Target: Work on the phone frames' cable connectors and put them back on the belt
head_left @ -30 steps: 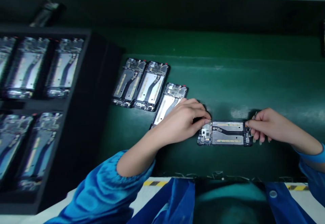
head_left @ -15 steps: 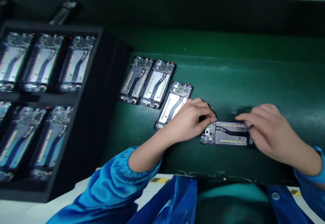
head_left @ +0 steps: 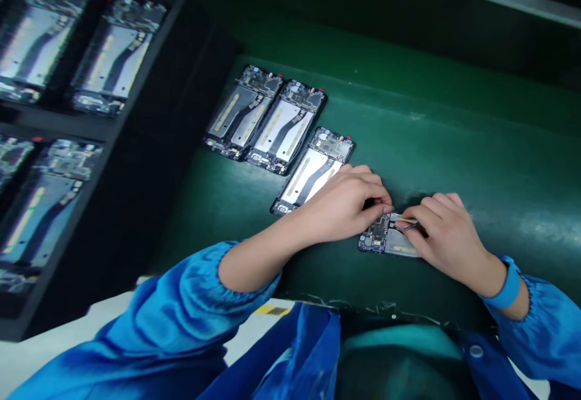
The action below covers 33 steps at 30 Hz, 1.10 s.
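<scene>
An opened phone chassis (head_left: 380,238) lies flat on the green belt (head_left: 454,146) in front of me. My left hand (head_left: 347,203) rests curled at its left end, fingertips pinching the top left edge. My right hand (head_left: 442,230) covers the chassis's right half and pinches a thin dark tool (head_left: 410,226) whose tip points at the board. Just left of my left hand lies another chassis (head_left: 313,170), partly under my wrist.
Two more chassis (head_left: 265,118) lie side by side farther left on the belt. A black tray (head_left: 149,146) with several chassis in slots fills the left side. A raised green rail (head_left: 454,37) runs along the far side.
My right hand has slid left over the chassis, bringing the thin tool to its left part. The left hand has kept its hold. The view has tilted and shifted right.
</scene>
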{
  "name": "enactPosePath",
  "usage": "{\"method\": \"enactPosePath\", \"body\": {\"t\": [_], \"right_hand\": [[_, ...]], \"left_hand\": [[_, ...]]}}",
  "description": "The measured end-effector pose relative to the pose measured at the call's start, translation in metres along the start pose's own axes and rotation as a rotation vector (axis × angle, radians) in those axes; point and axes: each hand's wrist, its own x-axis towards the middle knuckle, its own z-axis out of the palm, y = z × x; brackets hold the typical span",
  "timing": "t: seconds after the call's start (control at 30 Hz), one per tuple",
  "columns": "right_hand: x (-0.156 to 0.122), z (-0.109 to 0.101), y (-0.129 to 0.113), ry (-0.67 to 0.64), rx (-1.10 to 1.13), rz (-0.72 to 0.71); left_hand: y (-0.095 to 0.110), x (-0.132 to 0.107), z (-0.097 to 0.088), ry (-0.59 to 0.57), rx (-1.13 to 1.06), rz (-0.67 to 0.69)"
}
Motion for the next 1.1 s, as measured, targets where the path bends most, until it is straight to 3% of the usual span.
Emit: {"method": "enactPosePath", "body": {"t": [0.33,1.1], "right_hand": [[0.0074,0.0001,0.0021,-0.024,0.196,0.172],[0.007,0.0054,0.0044,0.026,0.25,0.177]], "left_hand": [[0.0003,0.0006,0.0007,-0.006,0.019,-0.006],[0.0005,0.0003,0.0021,-0.012,0.039,-0.011]]}}
